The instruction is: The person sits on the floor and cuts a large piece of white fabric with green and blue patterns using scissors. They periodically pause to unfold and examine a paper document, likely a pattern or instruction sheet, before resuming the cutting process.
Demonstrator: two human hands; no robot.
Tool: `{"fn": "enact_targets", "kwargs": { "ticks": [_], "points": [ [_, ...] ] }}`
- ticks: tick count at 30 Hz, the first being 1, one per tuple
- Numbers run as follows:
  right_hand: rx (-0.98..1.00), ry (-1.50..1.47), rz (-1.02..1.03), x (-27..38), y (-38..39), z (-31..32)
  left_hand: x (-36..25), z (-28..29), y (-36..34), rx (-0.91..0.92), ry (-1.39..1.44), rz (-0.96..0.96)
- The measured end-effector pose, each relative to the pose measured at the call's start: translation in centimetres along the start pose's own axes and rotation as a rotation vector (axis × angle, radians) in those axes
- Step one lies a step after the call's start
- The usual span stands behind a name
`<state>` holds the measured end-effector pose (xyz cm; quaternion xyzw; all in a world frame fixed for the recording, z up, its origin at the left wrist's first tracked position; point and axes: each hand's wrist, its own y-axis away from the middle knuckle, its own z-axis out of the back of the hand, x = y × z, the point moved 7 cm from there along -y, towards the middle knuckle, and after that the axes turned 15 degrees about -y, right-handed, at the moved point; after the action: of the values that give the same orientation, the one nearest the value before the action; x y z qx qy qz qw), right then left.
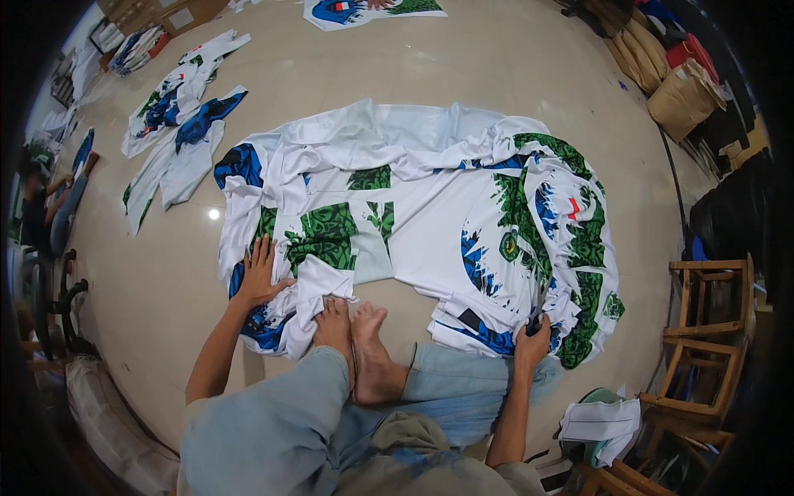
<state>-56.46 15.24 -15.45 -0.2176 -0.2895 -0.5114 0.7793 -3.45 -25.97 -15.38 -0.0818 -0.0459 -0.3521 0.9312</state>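
Open and spread, the left hand (pixel 262 277) lies flat on the printed cloth (pixel 430 215); the right hand (pixel 533 335) curls at its near edge, though whether the fingertips pinch fabric cannot be told. The printed cloth sprawls between and beyond both hands. Folded layers (pixel 451 314) sit just left of the right hand, the bare feet (pixel 376 372) between the hands. Sorting these layers likely goes best with light left-hand pressure, lifting one edge at a time.

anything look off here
No spill is evident, but the white, blue and green printed fabric looks untidy, bunched at the right; crumpled white-and-blue cloth pieces lie askew on the glossy beige floor.
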Motion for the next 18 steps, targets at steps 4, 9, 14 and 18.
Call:
{"fn": "enact_targets", "kwargs": {
  "ticks": [4,9,14,18],
  "points": [
    [-0.031,-0.318,0.286,7.4,-2.5,-3.1,0.9,0.0,-5.2,-0.074,0.024,-0.057],
    [0.126,-0.344,0.557,17.8,-9.8,-11.8,4.2,-1.7,-17.9,-0.073,-0.013,-0.045],
    [0.232,-0.148,0.847,24.9,-17.8,-19.7,5.7,-3.9,-26.6,0.064,-0.169,-0.086],
    [0.317,-0.070,0.996,26.4,-23.3,-24.6,7.7,-7.0,-29.1,0.199,-0.065,-0.195]
  ]
}}
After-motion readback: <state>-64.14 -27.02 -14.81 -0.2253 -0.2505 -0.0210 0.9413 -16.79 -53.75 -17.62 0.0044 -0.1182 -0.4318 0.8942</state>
